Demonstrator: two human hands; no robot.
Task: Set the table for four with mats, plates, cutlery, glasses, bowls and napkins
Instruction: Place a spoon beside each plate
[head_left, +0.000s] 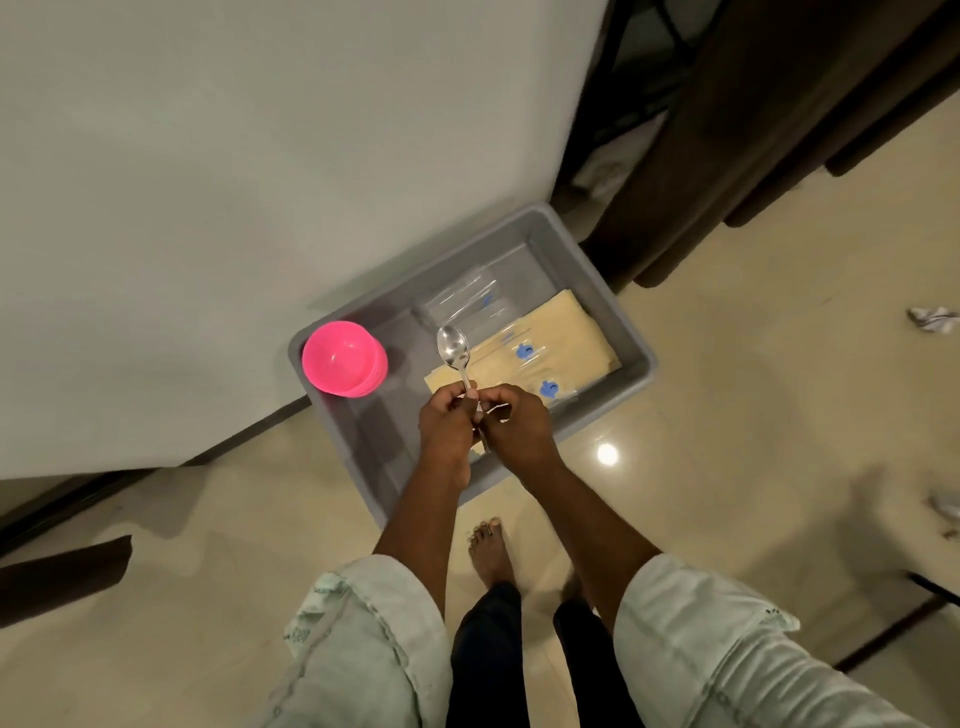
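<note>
A grey plastic bin (631, 332) stands on the floor against the white wall. Inside it, at the left, sits a stack of pink bowls (343, 358). Clear glasses (467, 301) with blue marks lie on their sides on beige mats (566, 332). Over the bin's near half, my left hand (447, 421) grips the handle of a metal spoon (453, 349), whose bowl points away from me. My right hand (514, 421) is pressed against the left and pinches metal cutlery handles; how many I cannot tell.
A dark wooden door frame (727, 156) rises to the right of the bin. Crumpled white paper (932, 318) lies on the glossy tile floor at the right. My bare foot (488, 551) stands just in front of the bin. A dark flat piece (62, 577) lies at the left.
</note>
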